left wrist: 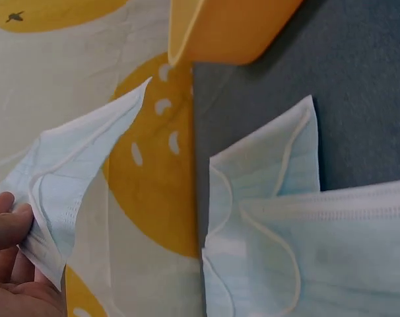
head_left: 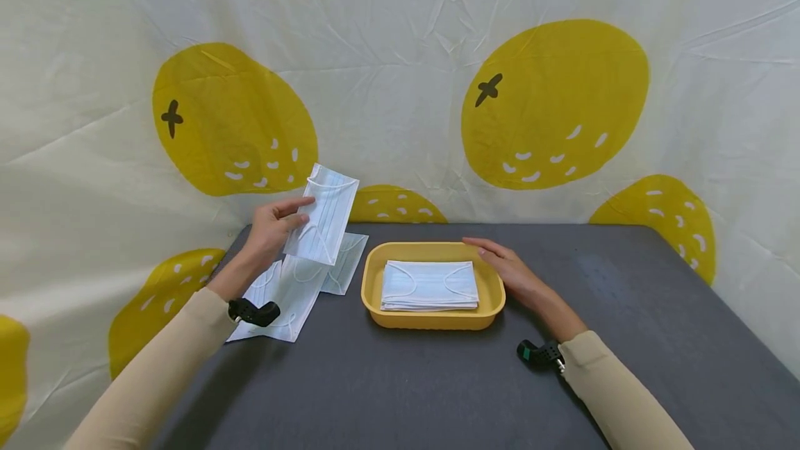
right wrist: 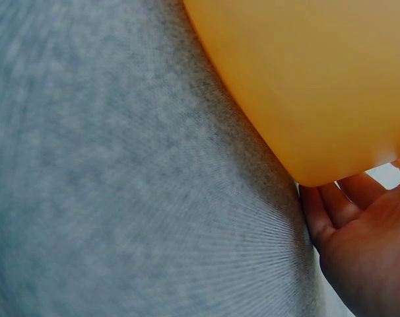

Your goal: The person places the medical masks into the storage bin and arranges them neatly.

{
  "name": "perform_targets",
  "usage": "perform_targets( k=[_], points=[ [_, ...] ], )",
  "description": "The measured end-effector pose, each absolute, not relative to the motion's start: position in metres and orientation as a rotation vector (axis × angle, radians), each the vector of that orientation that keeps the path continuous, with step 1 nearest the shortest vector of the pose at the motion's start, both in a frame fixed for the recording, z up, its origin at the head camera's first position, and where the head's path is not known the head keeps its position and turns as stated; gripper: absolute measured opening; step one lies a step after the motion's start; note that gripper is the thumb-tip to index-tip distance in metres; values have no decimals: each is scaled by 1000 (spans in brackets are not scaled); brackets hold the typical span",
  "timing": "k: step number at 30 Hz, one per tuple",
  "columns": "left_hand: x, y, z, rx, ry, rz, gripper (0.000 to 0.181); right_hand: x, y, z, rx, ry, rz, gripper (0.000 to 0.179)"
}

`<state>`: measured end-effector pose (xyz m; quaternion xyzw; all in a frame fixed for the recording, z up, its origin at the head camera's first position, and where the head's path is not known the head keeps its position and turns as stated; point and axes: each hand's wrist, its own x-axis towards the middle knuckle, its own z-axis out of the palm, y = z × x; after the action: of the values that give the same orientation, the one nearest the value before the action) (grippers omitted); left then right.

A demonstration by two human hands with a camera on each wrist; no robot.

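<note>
My left hand (head_left: pixel 271 231) pinches a light-blue face mask (head_left: pixel 328 210) by its left edge, thumb in front, and holds it up over the left of the table. In the left wrist view the held mask (left wrist: pixel 88 158) bends, its ear loop facing the camera. Beneath it, several loose masks (head_left: pixel 346 264) lie overlapping. A yellow tray (head_left: pixel 431 322) in the middle carries a neat stack of masks (head_left: pixel 429 287), loops on top. Against the tray's far right corner rests my right hand (head_left: pixel 509 273), fingers extended along its outside; the right wrist view shows fingers (right wrist: pixel 338 205) touching the tray wall.
The dark grey table (head_left: pixel 431 387) ends at the back against a white curtain (head_left: pixel 387 110) printed with big yellow fruit. This curtain also hangs along the left side. Each wrist wears a black camera band (head_left: pixel 253 312).
</note>
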<state>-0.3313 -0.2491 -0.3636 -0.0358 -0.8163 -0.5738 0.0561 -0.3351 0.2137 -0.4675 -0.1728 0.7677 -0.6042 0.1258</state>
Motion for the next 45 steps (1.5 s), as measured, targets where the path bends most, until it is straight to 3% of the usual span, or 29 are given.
perform_targets(
  k=[39, 45],
  points=[
    [-352, -178, -352, -411, -2600, -1817, 34, -336, 208, -467, -496, 2222, -1760, 53],
    [-359, -168, -349, -477, -2667, -1784, 34, -336, 207, -467, -488, 2223, -1771, 48]
  ],
)
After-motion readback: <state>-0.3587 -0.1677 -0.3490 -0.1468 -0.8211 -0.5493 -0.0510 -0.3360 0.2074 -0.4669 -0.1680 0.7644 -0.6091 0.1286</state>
